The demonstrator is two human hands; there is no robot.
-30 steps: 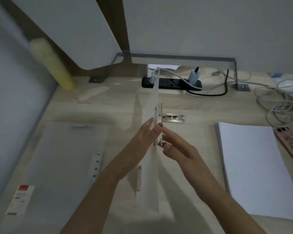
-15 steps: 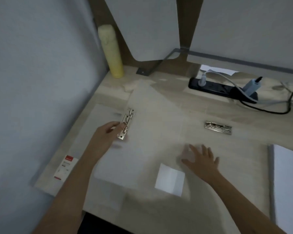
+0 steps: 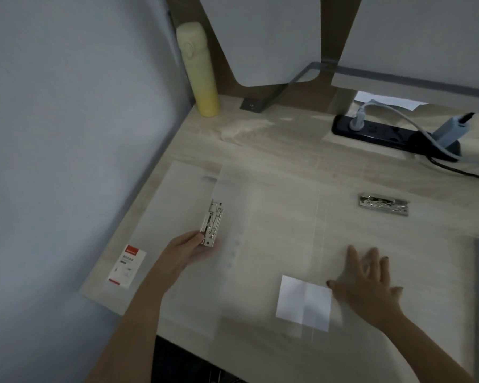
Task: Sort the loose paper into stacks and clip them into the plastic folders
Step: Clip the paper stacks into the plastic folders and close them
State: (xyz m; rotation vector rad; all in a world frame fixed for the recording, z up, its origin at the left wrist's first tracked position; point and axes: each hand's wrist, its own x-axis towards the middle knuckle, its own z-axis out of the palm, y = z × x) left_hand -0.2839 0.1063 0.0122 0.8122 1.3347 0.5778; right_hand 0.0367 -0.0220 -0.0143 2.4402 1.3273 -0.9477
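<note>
2 clear plastic folders [image 3: 274, 244] lie open and overlapping across the wooden desk [image 3: 260, 145] at frame centre. Lower right, the right hand [image 3: 368, 283] presses flat on them, fingers spread, beside a white label [image 3: 304, 302]. Left of centre, the left hand [image 3: 186, 252] pinches a metal clip [image 3: 213, 226]; another clip [image 3: 383, 204] rests upper right.

Light wooden desk [image 3: 274, 139], clear folders [image 3: 260, 217], metal clip [image 3: 383, 204], power strip [image 3: 376, 132]

A single head-worn wide-angle view looks forward and steeply down from close above the counter [image 3: 274, 139], angled toward its left rear corner, where the wall [image 3: 67, 134] fills the left side.
</note>
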